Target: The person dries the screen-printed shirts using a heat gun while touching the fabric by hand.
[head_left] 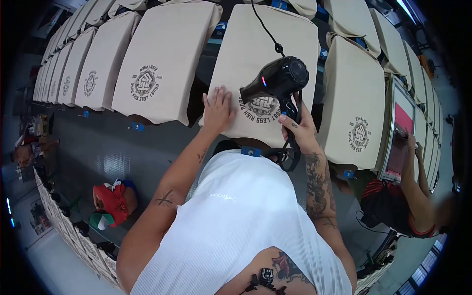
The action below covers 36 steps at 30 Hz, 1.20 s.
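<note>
In the head view, my right hand (303, 129) is wrapped round the handle of a black hair dryer (280, 76). Its nozzle points left, just above the round dark print (263, 114) on a cream T-shirt (268, 39) stretched over a board. The dryer covers part of that print. My left hand (219, 109) lies flat on the cloth, left of the print, fingers spread and holding nothing. A black cord (268, 30) runs from the dryer up over the shirt, and a black cable loop hangs below my right hand.
Rows of boards with printed cream shirts (164, 49) flank mine. At right, a co-worker (393, 201) has both hands at a framed screen (404, 118) on a shirt. Another person in red (115, 201) is low at left. Blue clamps (250, 151) sit at board ends.
</note>
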Each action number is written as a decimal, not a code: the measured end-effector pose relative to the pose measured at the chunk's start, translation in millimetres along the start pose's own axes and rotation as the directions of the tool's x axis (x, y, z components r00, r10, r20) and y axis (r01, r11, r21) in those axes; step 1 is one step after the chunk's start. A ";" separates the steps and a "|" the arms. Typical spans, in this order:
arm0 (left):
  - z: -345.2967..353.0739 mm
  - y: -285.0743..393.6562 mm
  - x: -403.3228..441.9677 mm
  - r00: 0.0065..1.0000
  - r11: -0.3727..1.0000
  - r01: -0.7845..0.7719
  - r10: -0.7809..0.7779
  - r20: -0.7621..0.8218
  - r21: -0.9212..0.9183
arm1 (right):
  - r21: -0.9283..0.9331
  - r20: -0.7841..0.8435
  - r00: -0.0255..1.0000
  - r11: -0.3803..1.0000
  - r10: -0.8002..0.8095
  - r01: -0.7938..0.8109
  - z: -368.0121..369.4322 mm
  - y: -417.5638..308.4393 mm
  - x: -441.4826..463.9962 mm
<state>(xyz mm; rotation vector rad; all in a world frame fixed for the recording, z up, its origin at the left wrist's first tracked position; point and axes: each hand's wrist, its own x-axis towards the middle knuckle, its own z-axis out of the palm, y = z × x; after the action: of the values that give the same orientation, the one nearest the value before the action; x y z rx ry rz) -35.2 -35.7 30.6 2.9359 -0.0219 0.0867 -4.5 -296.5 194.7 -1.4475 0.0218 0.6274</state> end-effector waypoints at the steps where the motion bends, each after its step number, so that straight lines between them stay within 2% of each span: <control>1: 4.6 1.1 -3.1 0.999 0.999 -0.030 0.029 -0.040 -0.010 | -0.012 -0.008 0.999 0.999 -0.052 0.052 6.9 -2.6 11.3; 6: 3.9 9.7 -3.3 0.999 0.994 -0.048 0.046 -0.023 -0.100 | -0.084 -0.122 0.979 0.984 -0.164 0.154 1.4 -8.6 41.9; 9: 7.1 14.5 13.5 0.998 0.988 -0.064 0.061 -0.024 -0.138 | -0.097 -0.214 0.965 0.986 -0.154 0.135 -16.2 -13.2 29.3; 11: 11.3 21.5 29.1 0.991 0.982 -0.116 0.104 -0.085 -0.152 | -0.088 -0.281 0.951 0.991 -0.125 0.104 -24.6 -14.5 13.7; 15: 25.1 48.8 68.0 0.980 0.966 -0.188 0.174 -0.094 -0.177 | -0.090 -0.346 0.932 0.992 -0.111 0.084 -38.6 -3.5 -27.7; 16: 28.1 57.7 77.4 0.980 0.968 -0.196 0.187 -0.072 -0.158 | -0.133 -0.334 0.935 0.988 -0.118 0.077 -40.9 -2.8 -40.0; 18: 33.1 78.0 90.9 0.969 0.957 -0.247 0.242 -0.053 -0.150 | -0.068 -0.357 0.928 0.994 -0.105 0.087 -43.0 2.8 -67.1; 19: 34.7 85.0 96.5 0.971 0.963 -0.239 0.235 -0.044 -0.128 | 0.018 -0.356 0.931 0.995 -0.081 0.094 -44.3 4.1 -81.5; 23: 40.4 103.1 105.0 0.974 0.973 -0.226 0.226 0.000 -0.041 | 0.085 -0.365 0.928 0.990 -0.075 0.113 -68.1 27.8 -141.6; 26: 45.8 101.7 102.2 0.973 0.973 -0.232 0.232 -0.018 0.004 | 0.115 -0.328 0.944 0.992 -0.019 0.060 -83.5 41.5 -190.4; 28: 37.1 102.7 99.8 0.979 0.980 -0.196 0.194 0.069 0.035 | 0.146 -0.321 0.946 0.985 -0.038 0.089 -99.4 63.4 -217.3; 29: 32.7 104.9 96.5 0.977 0.976 -0.211 0.208 0.052 0.053 | 0.180 -0.300 0.953 0.979 -0.038 0.096 -106.9 75.3 -228.6; 30: 28.2 108.7 94.5 0.985 0.985 -0.164 0.160 0.069 0.052 | 0.189 -0.307 0.950 0.974 -0.060 0.123 -112.8 81.3 -238.0; 31: 24.7 114.1 91.5 0.990 0.992 -0.118 0.113 0.089 0.051 | 0.194 -0.297 0.954 0.975 -0.043 0.105 -117.8 87.6 -248.1; 32: 22.5 121.0 87.7 0.988 0.988 -0.138 0.133 0.080 0.063 | 0.198 -0.290 0.957 0.977 -0.023 0.084 -123.3 93.0 -257.1; 34: 23.1 138.3 82.7 0.986 0.990 -0.138 0.135 0.095 0.029 | 0.149 -0.311 0.948 0.981 -0.074 0.125 -141.6 114.3 -262.5; 36: 36.4 155.5 80.0 0.981 0.982 -0.183 0.179 0.072 0.053 | -0.146 -0.305 0.931 0.976 -0.199 0.161 -158.5 135.7 -264.3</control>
<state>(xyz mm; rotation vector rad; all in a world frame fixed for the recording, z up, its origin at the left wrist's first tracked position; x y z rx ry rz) 43.5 -195.9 31.3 2.9879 -0.3016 0.0167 -226.3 -545.4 147.6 -1.6339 0.1053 0.2422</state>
